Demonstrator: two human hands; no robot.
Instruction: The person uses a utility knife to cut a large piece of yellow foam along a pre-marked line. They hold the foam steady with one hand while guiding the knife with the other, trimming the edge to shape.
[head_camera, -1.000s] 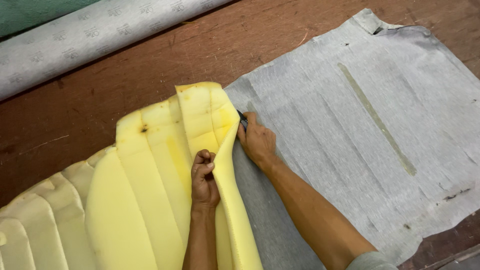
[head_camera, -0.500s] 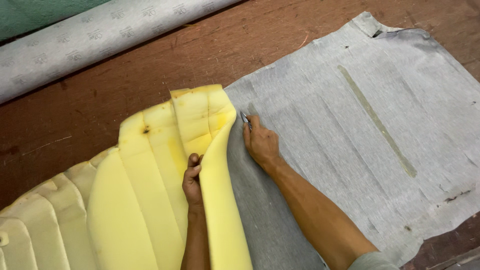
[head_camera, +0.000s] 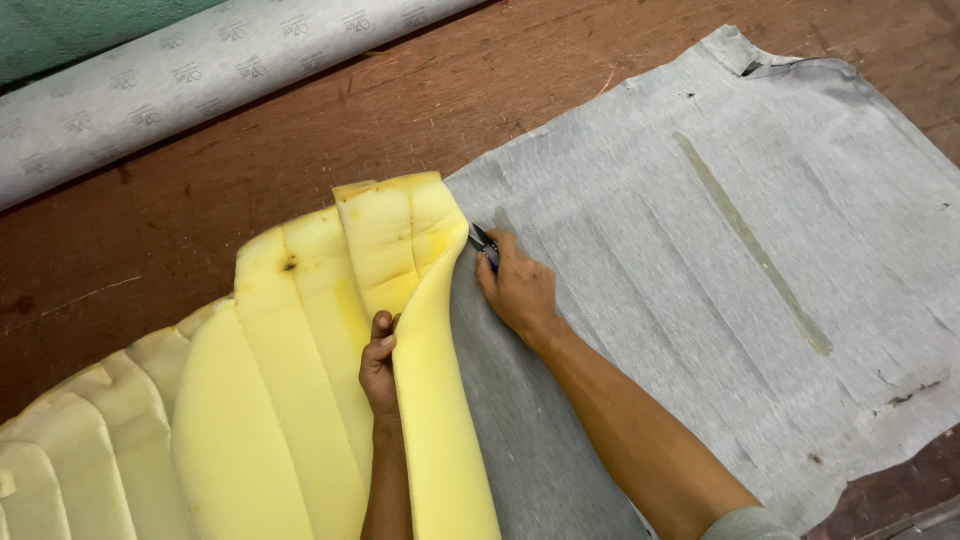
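1. Gripping: our left hand (head_camera: 380, 365) is closed on the folded edge of the yellow foam pad (head_camera: 280, 400), fingers curled over the fold and holding it lifted off the grey fabric sheet (head_camera: 700, 250).
2. Our right hand (head_camera: 520, 290) is closed round a small dark-handled cutting tool (head_camera: 484, 243); its tip sits at the seam where foam meets fabric, just beside the raised flap.
3. Foam pad: ribbed, with stitched channels, a small dark spot on one rib. It lies to the left and is peeled back from the fabric.
4. Fabric sheet: spread flat on the brown wooden table (head_camera: 200, 230), running to the right, with a pale greenish strip (head_camera: 750, 245) running diagonally across it.
5. A roll of grey patterned material (head_camera: 200, 80) lies along the far edge of the table, well apart from both hands.
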